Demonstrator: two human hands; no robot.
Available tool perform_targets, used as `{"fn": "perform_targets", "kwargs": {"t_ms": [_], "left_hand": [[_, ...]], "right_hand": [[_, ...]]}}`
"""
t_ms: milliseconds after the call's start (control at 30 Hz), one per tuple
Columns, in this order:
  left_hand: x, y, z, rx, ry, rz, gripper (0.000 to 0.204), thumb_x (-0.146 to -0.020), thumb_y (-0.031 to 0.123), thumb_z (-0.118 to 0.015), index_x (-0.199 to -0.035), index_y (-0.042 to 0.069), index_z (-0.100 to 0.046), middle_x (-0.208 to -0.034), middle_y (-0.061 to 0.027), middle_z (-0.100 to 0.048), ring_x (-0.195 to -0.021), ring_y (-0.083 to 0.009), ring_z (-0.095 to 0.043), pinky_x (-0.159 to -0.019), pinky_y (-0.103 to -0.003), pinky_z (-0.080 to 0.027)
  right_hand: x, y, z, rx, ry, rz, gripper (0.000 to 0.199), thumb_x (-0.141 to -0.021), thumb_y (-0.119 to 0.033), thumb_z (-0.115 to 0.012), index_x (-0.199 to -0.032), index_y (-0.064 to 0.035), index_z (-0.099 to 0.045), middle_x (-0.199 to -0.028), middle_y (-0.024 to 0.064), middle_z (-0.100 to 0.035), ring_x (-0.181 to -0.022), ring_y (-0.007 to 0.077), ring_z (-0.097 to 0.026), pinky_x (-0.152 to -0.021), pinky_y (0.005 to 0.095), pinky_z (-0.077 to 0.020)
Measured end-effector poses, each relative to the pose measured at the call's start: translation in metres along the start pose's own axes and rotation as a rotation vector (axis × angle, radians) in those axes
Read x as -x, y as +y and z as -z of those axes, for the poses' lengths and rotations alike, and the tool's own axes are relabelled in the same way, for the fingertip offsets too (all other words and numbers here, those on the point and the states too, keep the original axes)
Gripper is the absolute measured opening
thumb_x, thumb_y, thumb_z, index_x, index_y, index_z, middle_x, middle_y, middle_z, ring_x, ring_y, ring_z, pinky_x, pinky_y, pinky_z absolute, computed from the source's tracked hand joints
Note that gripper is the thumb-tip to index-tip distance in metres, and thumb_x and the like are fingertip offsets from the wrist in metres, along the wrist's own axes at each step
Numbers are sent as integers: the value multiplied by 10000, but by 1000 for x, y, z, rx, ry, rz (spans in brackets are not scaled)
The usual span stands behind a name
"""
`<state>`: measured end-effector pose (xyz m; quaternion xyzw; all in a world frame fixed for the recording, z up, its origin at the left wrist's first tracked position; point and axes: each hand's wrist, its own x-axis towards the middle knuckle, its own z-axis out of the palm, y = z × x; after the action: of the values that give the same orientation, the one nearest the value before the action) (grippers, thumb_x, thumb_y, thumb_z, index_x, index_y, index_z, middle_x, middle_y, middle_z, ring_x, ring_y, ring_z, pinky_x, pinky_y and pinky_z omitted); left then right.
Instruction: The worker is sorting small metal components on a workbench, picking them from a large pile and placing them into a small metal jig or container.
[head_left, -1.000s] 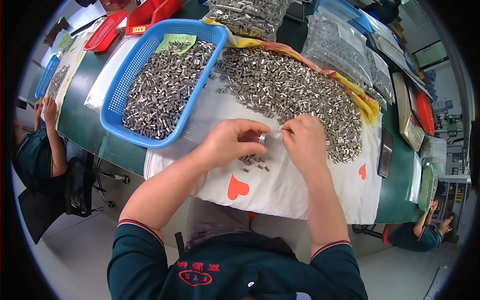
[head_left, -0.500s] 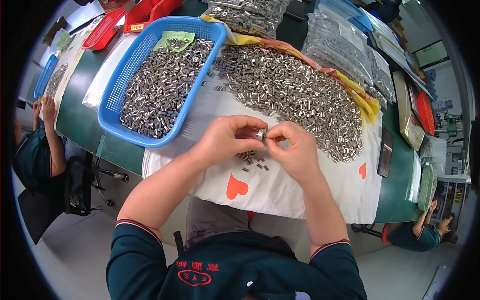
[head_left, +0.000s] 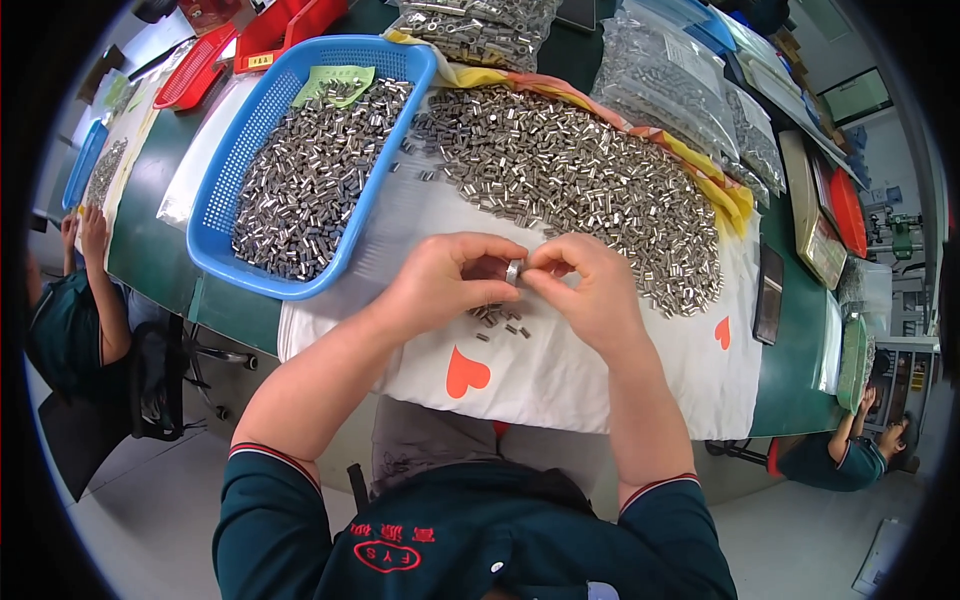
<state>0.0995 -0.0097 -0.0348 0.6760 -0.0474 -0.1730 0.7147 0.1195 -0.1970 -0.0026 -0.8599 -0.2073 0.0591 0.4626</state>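
My left hand [head_left: 435, 285] pinches a short silvery metal ring [head_left: 514, 272] between thumb and fingertips, above the white cloth. Close against it, my right hand [head_left: 588, 290] has thumb and forefinger pressed together at the ring's right side; what they hold is too small and covered to name. Under my left fingers lie several loose small metal sleeves [head_left: 492, 316], partly hidden by the hand. Just beyond both hands spreads a big heap of the same kind of metal sleeves [head_left: 590, 170] on the cloth.
A blue perforated basket [head_left: 352, 262] full of metal sleeves stands at the left. Clear bags of metal parts [head_left: 660, 85] sit behind the heap's yellow-orange cloth edge [head_left: 725, 195]. A dark phone-like slab [head_left: 768, 295] lies on the right. Other people work at far left and far right.
Both hands stay together at the ring, with only small finger shifts. The whole view has shifted slightly, so the basket and heap appear a little further left.
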Motion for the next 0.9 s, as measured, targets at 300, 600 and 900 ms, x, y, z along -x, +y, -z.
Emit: {"fn": "perform_targets", "kwargs": {"t_ms": [300, 600, 900], "left_hand": [[-1, 4, -3, -89, -23, 24, 354, -725, 66, -731, -1065, 46, -633, -814, -9, -625, -733, -52, -564, -667, -217, -493], [-1, 5, -2, -53, -37, 25, 346, -733, 44, -719, -1066, 35, -625, -818, -6, -618, -733, -56, -564, -670, -214, -493], [-3, 0, 3, 89, -6, 14, 371, -751, 23, -699, -1104, -8, -588, -871, -28, -623, -789, -68, -586, -702, -215, -496]], "right_hand": [[-13, 29, 0, 581, 264, 142, 81, -707, -92, -659, -789, -95, -656, -787, 25, -560, -823, 228, -531, -753, 367, -414], [-10, 24, -2, 627, 228, 161, 54, -688, -82, -666, -734, -93, -640, -772, 33, -544, -807, 231, -520, -744, 370, -415], [1, 0, -5, -174, 8, -40, 95, -723, -11, -647, -816, -23, -631, -792, 43, -637, -695, 113, -594, -633, 232, -461]]}}
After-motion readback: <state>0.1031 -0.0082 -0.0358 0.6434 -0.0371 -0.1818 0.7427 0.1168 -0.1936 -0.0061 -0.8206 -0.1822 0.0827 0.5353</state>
